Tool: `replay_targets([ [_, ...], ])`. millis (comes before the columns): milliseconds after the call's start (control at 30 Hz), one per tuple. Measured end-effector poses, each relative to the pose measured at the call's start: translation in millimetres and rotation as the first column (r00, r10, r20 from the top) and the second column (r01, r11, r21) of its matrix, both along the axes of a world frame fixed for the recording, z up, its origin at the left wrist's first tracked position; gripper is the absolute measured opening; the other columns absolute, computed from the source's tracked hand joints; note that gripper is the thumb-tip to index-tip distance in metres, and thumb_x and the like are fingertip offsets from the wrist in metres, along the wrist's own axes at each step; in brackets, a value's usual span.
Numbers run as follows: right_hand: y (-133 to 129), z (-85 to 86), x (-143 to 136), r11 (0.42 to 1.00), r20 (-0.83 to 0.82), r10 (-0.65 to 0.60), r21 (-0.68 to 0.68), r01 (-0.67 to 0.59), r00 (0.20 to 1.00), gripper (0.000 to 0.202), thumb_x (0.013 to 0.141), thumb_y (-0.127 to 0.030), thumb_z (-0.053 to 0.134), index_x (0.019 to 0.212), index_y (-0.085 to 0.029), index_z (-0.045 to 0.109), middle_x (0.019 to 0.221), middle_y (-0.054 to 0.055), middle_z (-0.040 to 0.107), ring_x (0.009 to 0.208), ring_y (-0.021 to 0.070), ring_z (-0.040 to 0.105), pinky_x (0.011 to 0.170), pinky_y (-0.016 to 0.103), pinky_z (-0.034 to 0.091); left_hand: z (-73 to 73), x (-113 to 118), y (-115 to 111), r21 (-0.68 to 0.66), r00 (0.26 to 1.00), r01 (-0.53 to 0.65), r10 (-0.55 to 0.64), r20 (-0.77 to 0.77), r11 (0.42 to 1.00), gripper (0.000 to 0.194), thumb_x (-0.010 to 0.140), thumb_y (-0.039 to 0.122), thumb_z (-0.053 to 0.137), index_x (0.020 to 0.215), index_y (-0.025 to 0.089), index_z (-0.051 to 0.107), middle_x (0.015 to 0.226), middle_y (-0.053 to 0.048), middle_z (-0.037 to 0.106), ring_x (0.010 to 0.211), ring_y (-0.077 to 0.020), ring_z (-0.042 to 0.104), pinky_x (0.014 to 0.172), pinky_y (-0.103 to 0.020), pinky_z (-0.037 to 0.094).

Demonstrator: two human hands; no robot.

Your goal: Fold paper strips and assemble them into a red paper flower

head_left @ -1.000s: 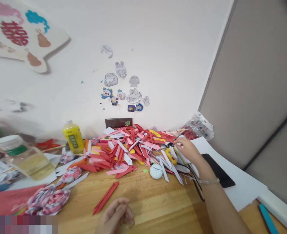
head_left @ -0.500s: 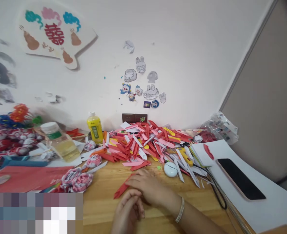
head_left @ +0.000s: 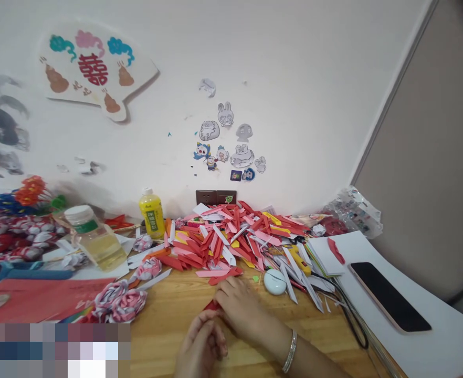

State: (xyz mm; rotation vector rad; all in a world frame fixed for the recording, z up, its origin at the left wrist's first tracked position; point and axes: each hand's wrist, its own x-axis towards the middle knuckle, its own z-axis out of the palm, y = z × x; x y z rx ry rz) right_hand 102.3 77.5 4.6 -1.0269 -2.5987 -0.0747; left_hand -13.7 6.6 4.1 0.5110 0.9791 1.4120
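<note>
In front of the paper pile (head_left: 219,239), left hand (head_left: 203,338) and right hand (head_left: 239,304) crowd a red strip (head_left: 211,305), each grip's closure hidden; best pinch lightly.

A white wall (head_left: 314,79) is seen behind, on which a fan-shaped cutout (head_left: 115,68) is mounted upper left, its edge picked out by a soft shadow (head_left: 141,90). Character stickers (head_left: 242,157) are grouped centrally above a dark socket plate (head_left: 206,197). A grey panel (head_left: 432,157) is shown at right, a wooden tabletop (head_left: 156,336) below.
</note>
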Motion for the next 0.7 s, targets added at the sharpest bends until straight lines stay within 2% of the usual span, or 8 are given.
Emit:
replay_targets([
  [167, 8.8, -8.0, -6.9, 0.998, -0.061, -0.049, 0.024, 0.050, 0.997, 0.003, 0.086, -0.017, 0.055, 0.088, -0.017, 0.057, 0.093, 0.005, 0.059, 0.091, 0.0209, 0.047, 0.075, 0.033, 0.042, 9.3, -14.0, 8.3, 0.069, 0.984, -0.145, 0.151, -0.092, 0.987, 0.022, 0.063, 0.031, 0.070, 0.078, 0.020, 0.057, 0.051, 0.005, 0.060, 0.049, -0.0122, 0.052, 0.051, -0.022, 0.040],
  [300, 9.9, -8.6, -7.7, 0.996, -0.130, -0.077, -0.054, 0.071, 0.989, 0.018, 0.086, -0.011, 0.052, 0.102, -0.018, 0.057, 0.097, 0.005, 0.060, 0.092, 0.0201, 0.049, 0.076, 0.032, 0.042, 11.5, -17.5, 11.3, 0.068, 0.977, -0.186, 0.191, -0.091, 0.980, 0.024, 0.061, 0.028, 0.071, 0.079, 0.019, 0.056, 0.057, 0.004, 0.062, 0.054, -0.0129, 0.055, 0.053, -0.023, 0.043],
  [400, 4.2, -6.4, -7.0, 0.992, -0.144, -0.090, -0.105, 0.075, 0.985, 0.019, 0.084, -0.022, 0.058, 0.103, -0.018, 0.058, 0.101, 0.006, 0.058, 0.093, 0.0211, 0.050, 0.075, 0.032, 0.042, 9.9, -17.2, 11.6, 0.032, 0.977, -0.203, 0.204, -0.058, 0.979, 0.030, 0.056, 0.028, 0.075, 0.077, 0.018, 0.056, 0.058, 0.003, 0.062, 0.056, -0.0139, 0.057, 0.054, -0.024, 0.045],
  [500, 1.3, -6.1, -7.5, 0.987, -0.112, -0.135, -0.100, 0.124, 0.985, 0.027, 0.079, -0.032, 0.064, 0.102, -0.018, 0.059, 0.101, 0.007, 0.057, 0.093, 0.0234, 0.051, 0.073, 0.034, 0.043, 7.5, -18.2, 13.4, -0.006, 0.973, -0.230, 0.230, -0.016, 0.973, 0.031, 0.052, 0.027, 0.077, 0.074, 0.019, 0.056, 0.057, 0.004, 0.061, 0.054, -0.0131, 0.056, 0.051, -0.023, 0.044],
  [633, 5.3, -7.1, -8.3, 0.989, -0.077, -0.141, -0.048, 0.138, 0.987, 0.007, 0.085, -0.022, 0.057, 0.089, -0.017, 0.060, 0.091, 0.006, 0.060, 0.088, 0.0219, 0.051, 0.070, 0.033, 0.042, 2.5, -20.1, 15.7, -0.010, 0.976, -0.216, 0.216, 0.003, 0.976, 0.031, 0.053, 0.026, 0.078, 0.075, 0.019, 0.058, 0.057, 0.003, 0.062, 0.052, -0.0130, 0.057, 0.050, -0.023, 0.045],
  [700, 6.0, -5.3, -8.3, 0.987, -0.137, -0.158, -0.033, 0.155, 0.978, 0.007, 0.087, -0.018, 0.053, 0.084, -0.017, 0.059, 0.087, 0.005, 0.060, 0.084, 0.0200, 0.051, 0.069, 0.031, 0.041, 1.4, -19.3, 16.1, -0.009, 0.980, -0.200, 0.200, 0.007, 0.980, 0.031, 0.054, 0.028, 0.079, 0.076, 0.018, 0.059, 0.059, 0.002, 0.064, 0.055, -0.0150, 0.060, 0.053, -0.025, 0.047],
])
